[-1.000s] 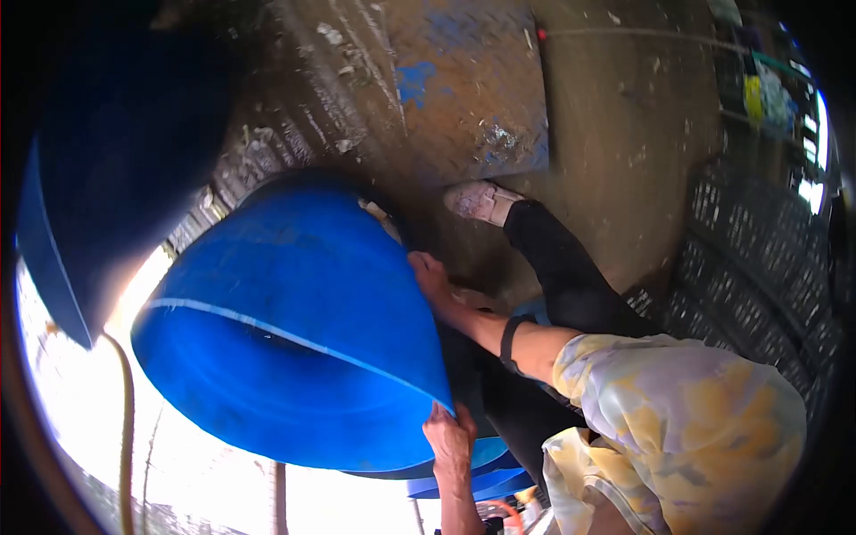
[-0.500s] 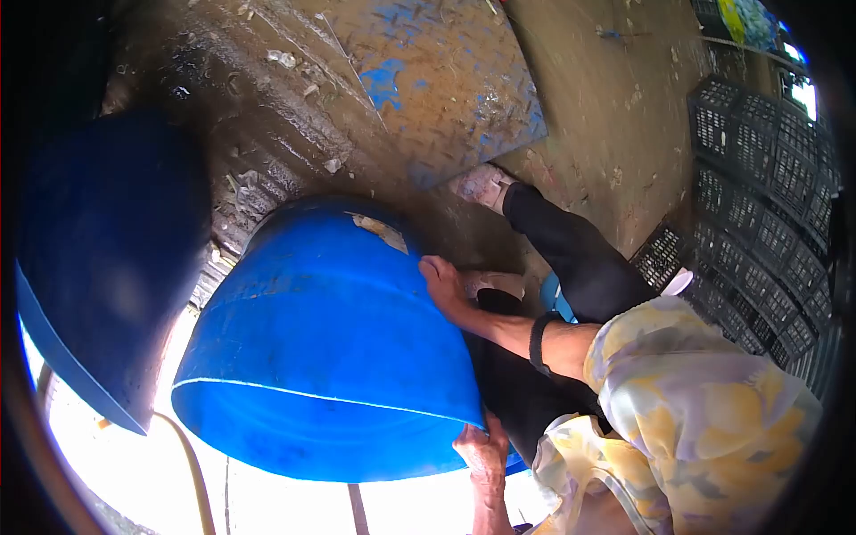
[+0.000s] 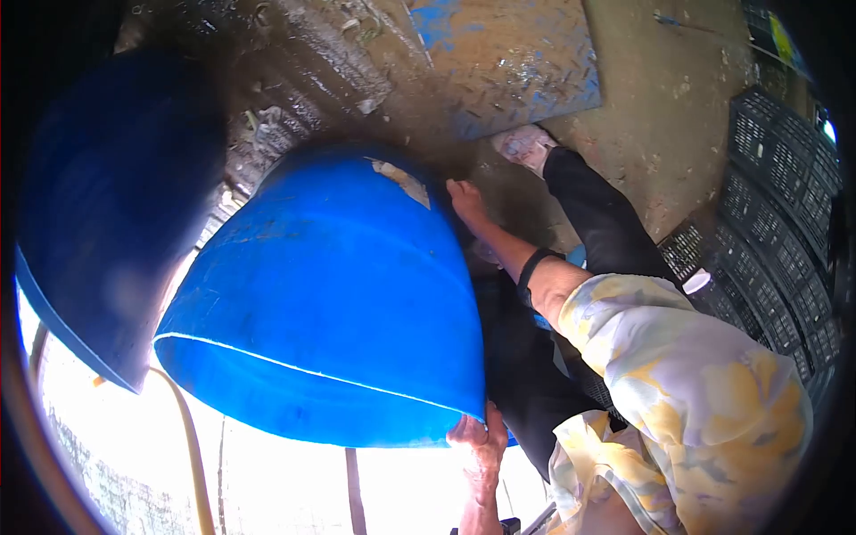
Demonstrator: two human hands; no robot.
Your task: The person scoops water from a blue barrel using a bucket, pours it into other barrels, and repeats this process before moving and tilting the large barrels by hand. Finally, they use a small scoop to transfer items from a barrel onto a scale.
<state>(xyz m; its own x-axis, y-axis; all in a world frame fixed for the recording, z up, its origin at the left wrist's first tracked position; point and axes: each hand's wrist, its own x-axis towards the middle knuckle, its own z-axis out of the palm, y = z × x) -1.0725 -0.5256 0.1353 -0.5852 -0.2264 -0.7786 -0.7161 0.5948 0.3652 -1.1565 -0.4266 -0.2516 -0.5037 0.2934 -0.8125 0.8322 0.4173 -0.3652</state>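
A large blue plastic tub (image 3: 330,267) lies tipped, its wide mouth facing the lower part of the view. It has a torn pale patch near its shadowed base. My left hand (image 3: 481,437) grips the rim at the lower right corner, thumb outside; the other fingertips are hidden behind the plastic. At the base end, my right hand (image 3: 467,203) has its fingers bent in at the tub's dark edge, partly lost in shadow. A black band (image 3: 532,270) circles my right forearm.
A second dark blue tub (image 3: 125,196) stands at the left. Black crates (image 3: 776,214) are stacked along the right. A worn blue metal plate (image 3: 526,62) lies on the wet, littered floor. My shoe (image 3: 524,147) is near it. A yellowish hose (image 3: 189,437) runs below.
The tub's mouth has swung up and left in view. My right hand has shifted along the tub towards its base; my left hand stays on the rim. The whole view has shifted too.
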